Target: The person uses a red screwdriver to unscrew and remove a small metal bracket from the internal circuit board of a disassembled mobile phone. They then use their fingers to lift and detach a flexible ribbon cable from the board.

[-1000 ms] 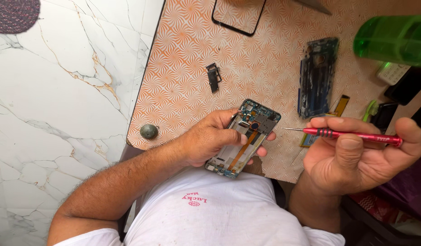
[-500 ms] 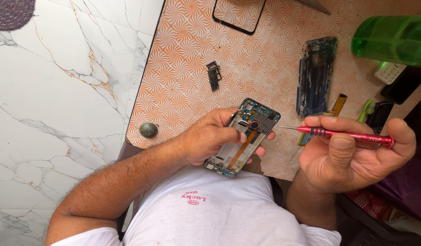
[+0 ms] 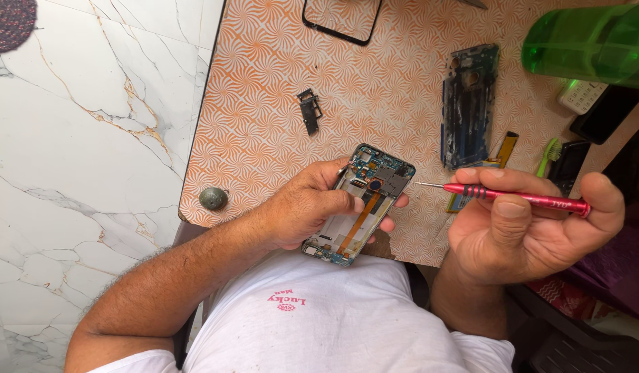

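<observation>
Opened phone (image 3: 361,204) in left hand (image 3: 302,207), red screwdriver (image 3: 502,195) in right hand (image 3: 533,228)
Phone clasped over table's near edge, long axis near-left to far-right; driver pinched level, tip pointing left, just beside phone's far end

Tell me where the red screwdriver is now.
The red screwdriver lies across the right hand at right in the head view, tip pointing left toward the opened phone.

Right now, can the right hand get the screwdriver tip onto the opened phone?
Probably yes. The right hand holds the screwdriver with its tip just beside the phone, which the left hand holds; nothing lies between them.
</observation>
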